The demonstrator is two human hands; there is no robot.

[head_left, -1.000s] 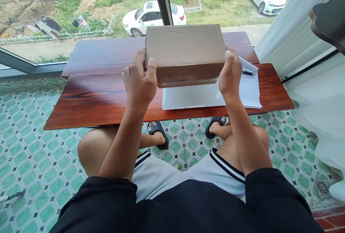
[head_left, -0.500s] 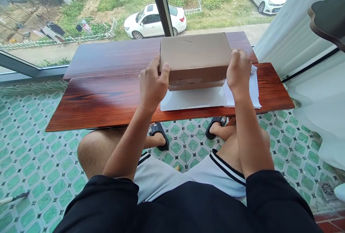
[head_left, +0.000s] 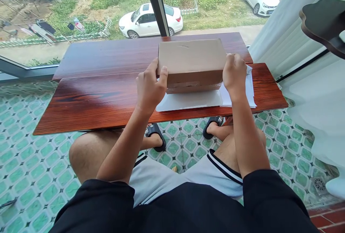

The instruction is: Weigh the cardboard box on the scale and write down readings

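Note:
A brown cardboard box (head_left: 192, 56) is between my two hands, its lid flaps closed and a strip of clear tape along the near side. My left hand (head_left: 151, 86) grips its left end, thumb on the near corner and fingers round the side. At the right end my right hand (head_left: 235, 77) is closed on the box edge, its fingertips partly hidden. Under the box lies a white sheet-like thing (head_left: 188, 101), and papers with writing (head_left: 250, 85) show beside my right wrist. Whether the box touches what lies below is hard to tell.
The glossy reddish-brown wooden table (head_left: 88, 100) stands against a window with a dark frame post (head_left: 157, 7). A white curtain (head_left: 302, 93) and a dark wavy-edged wooden piece (head_left: 323, 24) are on the right. My knees are close to the table's near edge.
The box has come down slightly in the view, nearer the white sheet, with both hands still on it. The whole view has shifted a little as my head moved.

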